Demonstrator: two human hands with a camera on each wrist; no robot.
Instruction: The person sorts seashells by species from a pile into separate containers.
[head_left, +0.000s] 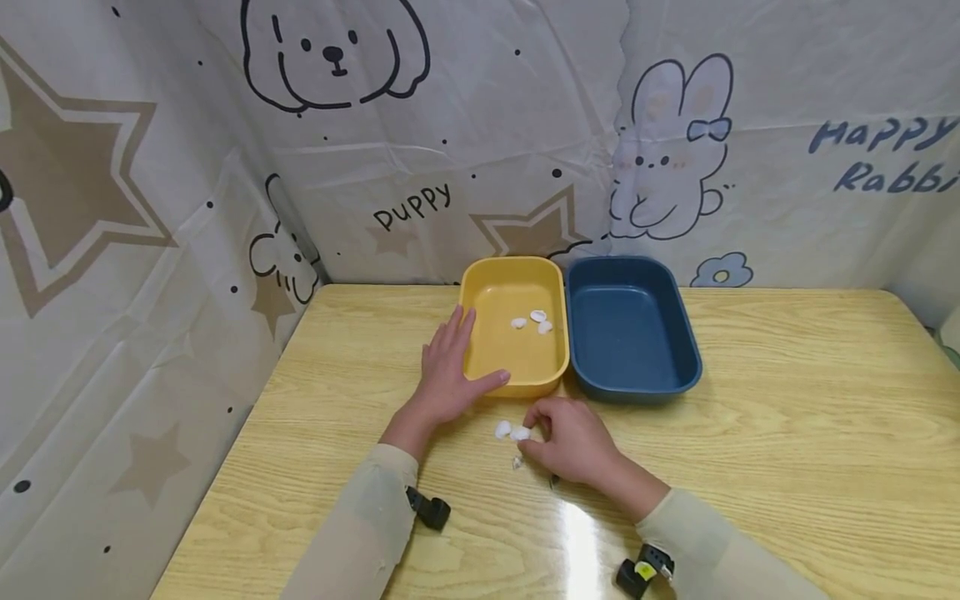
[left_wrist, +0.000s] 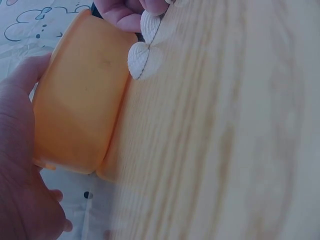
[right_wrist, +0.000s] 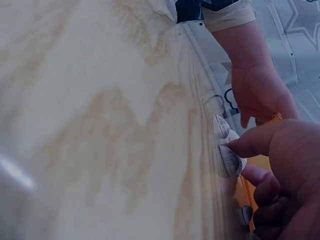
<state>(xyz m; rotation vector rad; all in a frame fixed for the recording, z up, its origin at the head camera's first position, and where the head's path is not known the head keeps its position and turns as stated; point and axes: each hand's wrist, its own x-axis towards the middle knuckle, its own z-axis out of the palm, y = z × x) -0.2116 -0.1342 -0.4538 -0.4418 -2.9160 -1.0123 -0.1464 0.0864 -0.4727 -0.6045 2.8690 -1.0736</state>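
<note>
My left hand (head_left: pixel 447 371) rests spread on the yellow tray (head_left: pixel 525 386), its straight fingers along the left side and the thumb over the front rim. Just in front of that tray, my right hand (head_left: pixel 572 437) pinches a white ribbed seashell (right_wrist: pixel 230 160) between thumb and forefinger, low at the tabletop. A second white seashell (left_wrist: pixel 138 60) lies against it on the left. Inside the yellow tray are three white seashells (head_left: pixel 538 316). A small grey shell (head_left: pixel 517 462) lies nearer me on the table, and a dark one (head_left: pixel 554 481) sits just below the right hand.
A dark blue tray (head_left: pixel 630 342) stands directly to the right of the yellow one, with nothing in it. Both are near the back of the wooden table (head_left: pixel 787 433). A printed cloth (head_left: pixel 487 125) hangs behind and along the left side.
</note>
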